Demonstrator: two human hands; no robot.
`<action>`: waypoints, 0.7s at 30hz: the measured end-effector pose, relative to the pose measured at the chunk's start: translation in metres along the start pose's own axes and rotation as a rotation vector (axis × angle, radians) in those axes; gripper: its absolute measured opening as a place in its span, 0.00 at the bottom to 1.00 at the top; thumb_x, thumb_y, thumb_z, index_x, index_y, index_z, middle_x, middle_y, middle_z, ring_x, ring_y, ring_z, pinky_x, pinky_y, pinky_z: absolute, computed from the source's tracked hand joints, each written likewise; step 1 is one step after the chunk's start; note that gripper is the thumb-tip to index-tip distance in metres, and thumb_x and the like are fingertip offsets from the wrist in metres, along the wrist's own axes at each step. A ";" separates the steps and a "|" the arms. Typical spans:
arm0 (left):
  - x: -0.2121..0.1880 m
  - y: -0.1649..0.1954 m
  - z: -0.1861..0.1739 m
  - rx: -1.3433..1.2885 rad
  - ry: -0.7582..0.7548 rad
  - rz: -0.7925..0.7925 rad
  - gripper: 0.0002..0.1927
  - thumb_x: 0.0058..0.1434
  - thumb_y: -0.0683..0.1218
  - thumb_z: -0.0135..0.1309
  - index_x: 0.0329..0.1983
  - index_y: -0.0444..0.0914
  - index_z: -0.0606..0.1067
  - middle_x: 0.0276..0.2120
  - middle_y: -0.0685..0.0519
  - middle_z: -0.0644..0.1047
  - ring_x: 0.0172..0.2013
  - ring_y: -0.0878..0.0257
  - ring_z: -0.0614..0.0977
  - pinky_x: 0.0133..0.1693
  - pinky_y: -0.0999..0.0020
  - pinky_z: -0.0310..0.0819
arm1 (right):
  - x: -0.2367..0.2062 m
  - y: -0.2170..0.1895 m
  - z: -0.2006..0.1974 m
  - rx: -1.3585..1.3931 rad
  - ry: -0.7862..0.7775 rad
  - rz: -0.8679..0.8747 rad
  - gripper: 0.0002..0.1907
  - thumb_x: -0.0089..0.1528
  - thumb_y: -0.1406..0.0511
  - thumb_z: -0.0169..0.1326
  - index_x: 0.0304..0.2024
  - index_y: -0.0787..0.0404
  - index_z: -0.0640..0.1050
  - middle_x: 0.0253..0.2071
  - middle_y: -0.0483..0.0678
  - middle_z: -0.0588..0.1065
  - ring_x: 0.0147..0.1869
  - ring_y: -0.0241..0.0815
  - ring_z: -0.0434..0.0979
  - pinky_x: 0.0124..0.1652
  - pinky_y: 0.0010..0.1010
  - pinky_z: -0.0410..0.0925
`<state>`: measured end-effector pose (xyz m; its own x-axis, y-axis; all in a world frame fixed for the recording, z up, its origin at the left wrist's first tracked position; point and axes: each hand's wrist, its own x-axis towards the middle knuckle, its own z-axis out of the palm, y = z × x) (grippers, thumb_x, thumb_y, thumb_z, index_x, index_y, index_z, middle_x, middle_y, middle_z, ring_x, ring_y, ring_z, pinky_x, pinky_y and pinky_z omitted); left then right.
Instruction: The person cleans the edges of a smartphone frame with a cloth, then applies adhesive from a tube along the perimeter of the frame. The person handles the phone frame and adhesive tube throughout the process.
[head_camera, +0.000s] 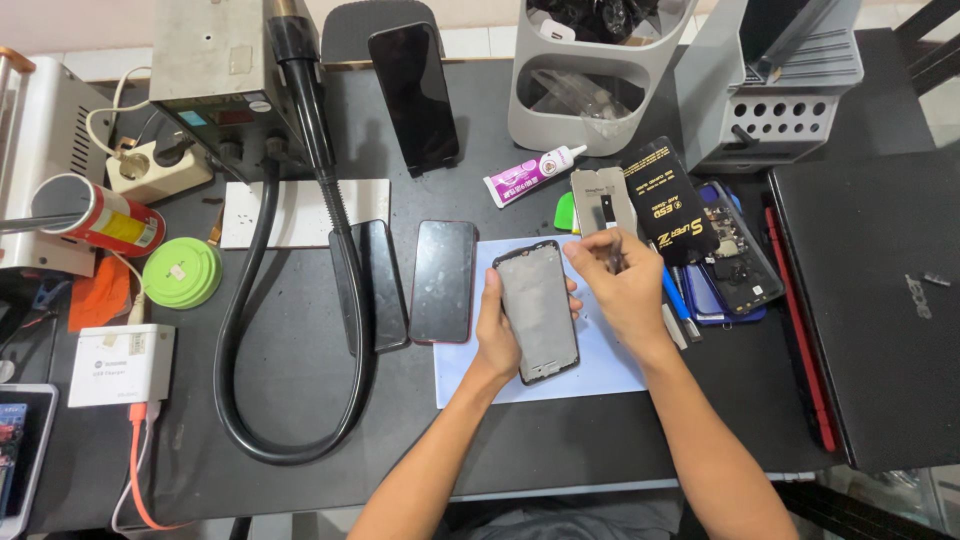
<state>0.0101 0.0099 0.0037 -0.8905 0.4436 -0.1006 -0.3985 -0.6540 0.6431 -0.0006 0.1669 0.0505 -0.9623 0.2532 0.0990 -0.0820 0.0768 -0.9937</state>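
Lying on a pale blue mat (610, 365) near the front of the dark tabletop (300, 480), the phone frame (537, 308) shows its bare grey inner face, with no screen or boards visible in it, so the stripping looks largely finished and the fitting of parts looks yet to come. The left hand (497, 335) clamps the frame's left edge, thumb over the rim and fingers curled beneath, tilting it up a little. The right hand (618, 285) hovers at the frame's top right corner with its fingertips pinched together; whether they grip a small tool or part I cannot tell. Just left of the mat lie a red-edged phone (443, 281) and a black phone (381, 283). Behind the right hand sit a grey plate (590, 200), a black packet (670, 200) and a glue tube (533, 173).
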 end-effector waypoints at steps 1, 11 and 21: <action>0.000 0.000 0.000 0.017 -0.009 0.009 0.46 0.70 0.73 0.22 0.65 0.31 0.68 0.48 0.41 0.78 0.44 0.52 0.83 0.48 0.56 0.80 | 0.000 -0.001 0.001 -0.011 -0.022 0.000 0.07 0.62 0.69 0.63 0.35 0.67 0.78 0.26 0.37 0.71 0.29 0.23 0.64 0.28 0.19 0.59; 0.002 -0.001 -0.006 0.029 0.005 0.014 0.46 0.71 0.73 0.21 0.62 0.31 0.70 0.42 0.41 0.80 0.42 0.53 0.83 0.46 0.59 0.80 | 0.002 -0.008 -0.003 0.062 -0.284 0.095 0.10 0.62 0.72 0.57 0.46 0.68 0.74 0.27 0.40 0.71 0.25 0.25 0.70 0.25 0.21 0.67; 0.008 0.012 -0.008 -0.028 0.133 0.108 0.47 0.70 0.73 0.20 0.57 0.30 0.72 0.40 0.40 0.80 0.38 0.52 0.83 0.44 0.57 0.80 | -0.006 -0.012 -0.001 -0.314 -0.231 -0.049 0.19 0.66 0.69 0.52 0.60 0.65 0.77 0.35 0.39 0.71 0.29 0.26 0.67 0.29 0.19 0.63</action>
<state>-0.0038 0.0012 0.0047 -0.9490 0.2860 -0.1329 -0.3032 -0.7111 0.6343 0.0061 0.1652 0.0617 -0.9952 0.0207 0.0957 -0.0805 0.3837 -0.9199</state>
